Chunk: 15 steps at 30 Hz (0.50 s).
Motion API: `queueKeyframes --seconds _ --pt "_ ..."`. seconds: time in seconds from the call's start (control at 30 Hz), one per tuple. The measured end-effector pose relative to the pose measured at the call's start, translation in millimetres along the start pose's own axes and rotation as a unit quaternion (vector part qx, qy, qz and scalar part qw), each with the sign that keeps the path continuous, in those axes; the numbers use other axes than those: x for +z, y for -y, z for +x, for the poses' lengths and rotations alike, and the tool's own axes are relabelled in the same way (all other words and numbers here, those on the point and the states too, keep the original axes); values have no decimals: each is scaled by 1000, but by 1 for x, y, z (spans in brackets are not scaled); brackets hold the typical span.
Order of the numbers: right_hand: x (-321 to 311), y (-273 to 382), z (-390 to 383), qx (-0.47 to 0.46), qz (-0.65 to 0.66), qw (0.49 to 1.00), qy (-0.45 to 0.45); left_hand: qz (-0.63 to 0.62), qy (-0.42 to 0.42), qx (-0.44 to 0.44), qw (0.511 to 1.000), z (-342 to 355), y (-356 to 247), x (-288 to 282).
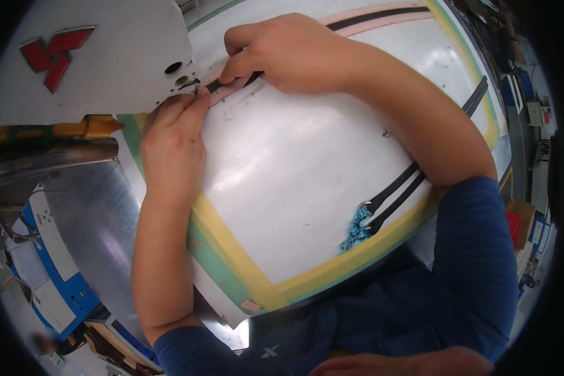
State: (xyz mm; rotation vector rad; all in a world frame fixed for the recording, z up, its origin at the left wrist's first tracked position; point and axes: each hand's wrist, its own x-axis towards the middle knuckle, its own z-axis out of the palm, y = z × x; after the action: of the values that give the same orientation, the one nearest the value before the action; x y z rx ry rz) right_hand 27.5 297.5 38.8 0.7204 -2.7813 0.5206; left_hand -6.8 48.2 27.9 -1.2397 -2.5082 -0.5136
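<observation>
My left hand (175,135) is closed at the lower edge of a white machine head (106,56), its thumb and fingers pinching the end of a black strip (212,85) lying on a pink band (229,90). My right hand (282,55) is just to the right, curled fingertips pressed on the same strip. Another black strip on pink runs toward the top right. Two black straps (388,188) with shiny blue pieces (357,227) at their ends lie on the white work sheet (282,175), passing beneath my right forearm.
Yellow and green tape (313,282) borders the sheet. A yellow machine part (103,125) and metal bar (56,156) sit at left, above a metal plate (94,225) and blue-and-white panel (75,301). Red and brown boxes (515,222) stand at the right.
</observation>
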Motion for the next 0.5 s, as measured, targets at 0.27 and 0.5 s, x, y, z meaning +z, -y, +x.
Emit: queueKeyframes --seconds 0.27,0.5 --pt "-4 4 5 7 -33 999 12 22 -16 28 999 0 1 2" --pt "-18 16 18 -5 -44 999 14 38 -22 38 998 1 -4 3"
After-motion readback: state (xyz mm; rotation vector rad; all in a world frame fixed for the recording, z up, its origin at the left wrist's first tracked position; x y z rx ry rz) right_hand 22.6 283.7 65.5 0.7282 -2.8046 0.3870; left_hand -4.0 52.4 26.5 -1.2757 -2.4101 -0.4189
